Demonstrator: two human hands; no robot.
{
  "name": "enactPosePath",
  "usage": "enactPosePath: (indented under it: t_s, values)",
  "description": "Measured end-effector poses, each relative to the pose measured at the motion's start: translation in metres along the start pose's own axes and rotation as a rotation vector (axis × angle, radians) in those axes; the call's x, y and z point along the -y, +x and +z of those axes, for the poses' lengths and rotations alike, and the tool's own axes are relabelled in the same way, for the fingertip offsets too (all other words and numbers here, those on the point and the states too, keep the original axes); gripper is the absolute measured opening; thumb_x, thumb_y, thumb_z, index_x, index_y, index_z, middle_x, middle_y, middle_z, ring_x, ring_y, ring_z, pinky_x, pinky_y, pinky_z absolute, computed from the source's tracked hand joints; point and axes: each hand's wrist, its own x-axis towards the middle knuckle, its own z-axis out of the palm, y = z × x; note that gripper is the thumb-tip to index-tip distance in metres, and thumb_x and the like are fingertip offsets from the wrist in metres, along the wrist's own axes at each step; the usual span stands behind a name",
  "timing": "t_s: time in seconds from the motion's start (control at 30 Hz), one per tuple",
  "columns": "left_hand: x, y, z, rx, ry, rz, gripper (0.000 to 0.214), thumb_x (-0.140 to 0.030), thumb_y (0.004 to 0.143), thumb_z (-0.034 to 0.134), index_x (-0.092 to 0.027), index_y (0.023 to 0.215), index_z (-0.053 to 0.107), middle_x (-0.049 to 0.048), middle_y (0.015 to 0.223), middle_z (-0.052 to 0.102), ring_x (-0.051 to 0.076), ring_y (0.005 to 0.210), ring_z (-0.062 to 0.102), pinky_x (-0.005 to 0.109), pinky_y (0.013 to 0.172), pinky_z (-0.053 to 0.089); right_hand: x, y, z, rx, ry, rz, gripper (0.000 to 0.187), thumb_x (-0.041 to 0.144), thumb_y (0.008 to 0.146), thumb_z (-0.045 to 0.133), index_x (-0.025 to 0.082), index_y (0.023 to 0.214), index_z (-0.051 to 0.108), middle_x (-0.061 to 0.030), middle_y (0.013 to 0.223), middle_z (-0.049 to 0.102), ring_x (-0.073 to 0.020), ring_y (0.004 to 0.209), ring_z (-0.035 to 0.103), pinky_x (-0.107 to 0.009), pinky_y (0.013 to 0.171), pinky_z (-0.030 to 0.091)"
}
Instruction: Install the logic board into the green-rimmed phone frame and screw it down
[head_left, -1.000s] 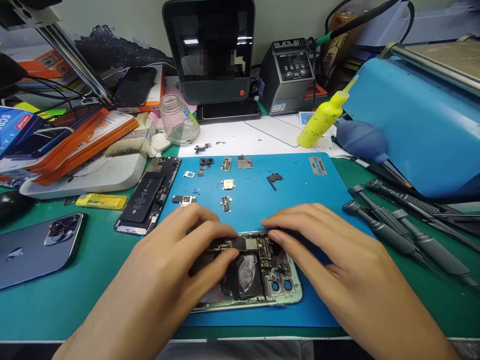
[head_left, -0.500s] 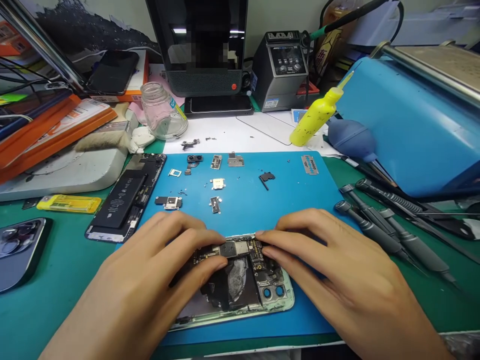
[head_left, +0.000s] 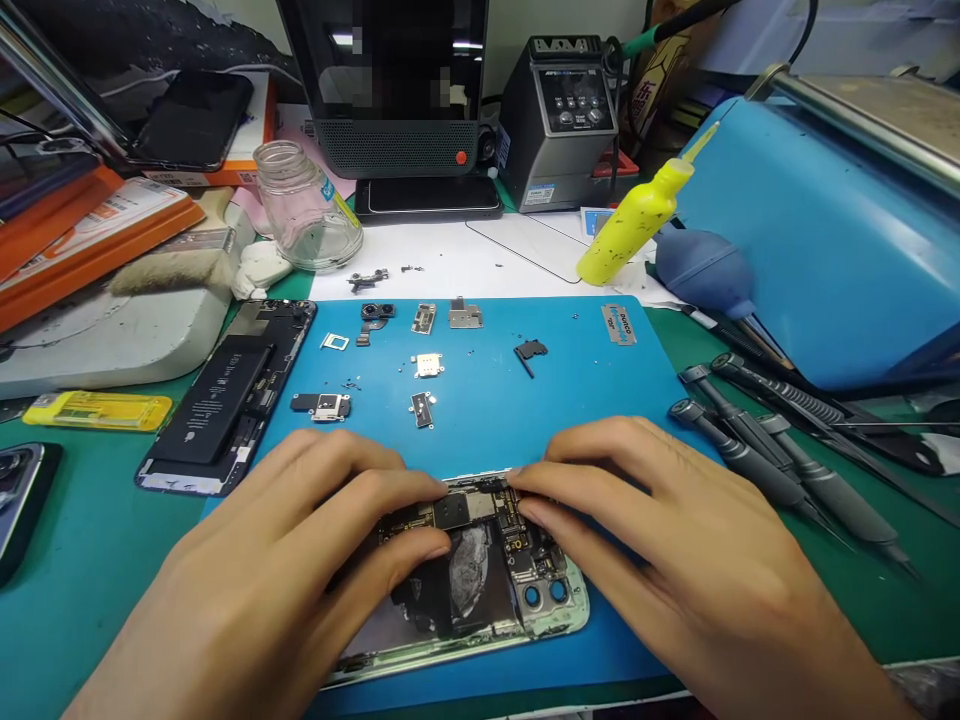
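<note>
An opened phone housing (head_left: 576, 612) with a pale green rim lies on the blue mat (head_left: 480, 440), its two camera holes at the lower right. Along its far side is a logic board (head_left: 480, 507). My left hand (head_left: 292, 560) has the thumb and index finger on either side of the board's left part. With thumb and forefinger closed together, my right hand (head_left: 667, 550) grips the board's right end. Part of the housing's left side is covered by my left hand. Dark residue and a torn grey patch show inside the housing.
Beyond the hands lie small phone parts, including a camera module (head_left: 376, 312) and a SIM tray (head_left: 334, 342). A phone screen assembly with battery (head_left: 214, 405) is at left. Screwdrivers (head_left: 750, 450) and a yellow bottle (head_left: 626, 235) are at right; a glass jar (head_left: 300, 215) stands behind.
The view has shifted slightly, so the background items sit a little further left. Both hands keep nearly the same hold on the logic board.
</note>
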Motion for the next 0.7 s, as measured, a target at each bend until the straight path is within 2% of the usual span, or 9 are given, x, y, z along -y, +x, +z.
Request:
enactPosePath:
  t_s: [0.1, 0.17, 0.27, 0.33, 0.5, 0.63, 0.7]
  values:
    - [-0.001, 0.002, 0.0, 0.002, -0.006, 0.018, 0.02, -0.048, 0.128, 0.056, -0.044, 0.136, 0.074, -0.0079, 0.124, 0.082, 0.016, 0.11, 0.079, 0.028, 0.1, 0.061, 0.001, 0.0, -0.003, 0.015, -0.072, -0.032, 0.023, 0.016, 0.121, 0.063, 0.026, 0.122, 0.084, 0.0001, 0.112, 0.079, -0.017, 0.093, 0.073, -0.034, 0.082, 0.052]
    - [-0.003, 0.003, 0.0, 0.004, -0.034, -0.012, 0.019, -0.05, 0.127, 0.058, -0.043, 0.138, 0.072, -0.0066, 0.123, 0.082, 0.018, 0.108, 0.079, 0.03, 0.098, 0.063, 0.002, 0.001, -0.006, 0.033, -0.132, -0.078, 0.026, 0.01, 0.117, 0.062, 0.023, 0.119, 0.085, -0.0017, 0.112, 0.082, -0.0198, 0.091, 0.074, -0.038, 0.079, 0.052]
    - [-0.005, 0.005, 0.0, 0.001, -0.061, -0.047, 0.018, -0.049, 0.126, 0.06, -0.042, 0.14, 0.068, -0.0063, 0.121, 0.082, 0.019, 0.108, 0.08, 0.032, 0.096, 0.063, 0.004, 0.004, -0.008, 0.054, -0.177, -0.141, 0.024, 0.006, 0.113, 0.061, 0.018, 0.117, 0.082, -0.0041, 0.112, 0.084, -0.0226, 0.092, 0.077, -0.043, 0.077, 0.052]
    - [-0.006, 0.006, 0.002, -0.023, -0.066, -0.034, 0.017, -0.05, 0.127, 0.059, -0.041, 0.139, 0.067, -0.0069, 0.12, 0.083, 0.018, 0.106, 0.08, 0.033, 0.095, 0.062, 0.004, 0.006, -0.007, 0.055, -0.167, -0.134, 0.022, 0.007, 0.114, 0.061, 0.019, 0.12, 0.079, -0.0033, 0.113, 0.085, -0.0216, 0.093, 0.078, -0.042, 0.078, 0.052]
    - [-0.006, 0.008, 0.005, -0.088, -0.06, -0.025, 0.017, -0.049, 0.128, 0.057, -0.039, 0.137, 0.068, -0.0096, 0.117, 0.083, 0.015, 0.103, 0.079, 0.032, 0.095, 0.058, 0.001, 0.003, -0.006, 0.021, -0.05, -0.002, 0.019, 0.013, 0.118, 0.064, 0.027, 0.122, 0.075, 0.0031, 0.113, 0.082, -0.0135, 0.093, 0.078, -0.032, 0.085, 0.057]
    - [-0.006, 0.009, 0.004, -0.124, -0.069, -0.037, 0.016, -0.051, 0.127, 0.059, -0.04, 0.135, 0.068, -0.0102, 0.113, 0.082, 0.013, 0.1, 0.079, 0.028, 0.092, 0.059, -0.003, -0.01, -0.012, 0.033, 0.081, 0.146, 0.026, 0.017, 0.119, 0.061, 0.034, 0.136, 0.071, 0.0062, 0.125, 0.083, -0.008, 0.108, 0.082, -0.018, 0.097, 0.06]
    - [-0.006, 0.008, 0.003, -0.131, -0.068, -0.036, 0.017, -0.052, 0.128, 0.057, -0.04, 0.135, 0.068, -0.0101, 0.113, 0.082, 0.012, 0.099, 0.079, 0.027, 0.091, 0.059, -0.004, -0.016, -0.013, 0.018, 0.099, 0.171, 0.028, 0.018, 0.119, 0.06, 0.035, 0.139, 0.069, 0.0059, 0.128, 0.084, -0.0084, 0.112, 0.083, -0.016, 0.099, 0.061]
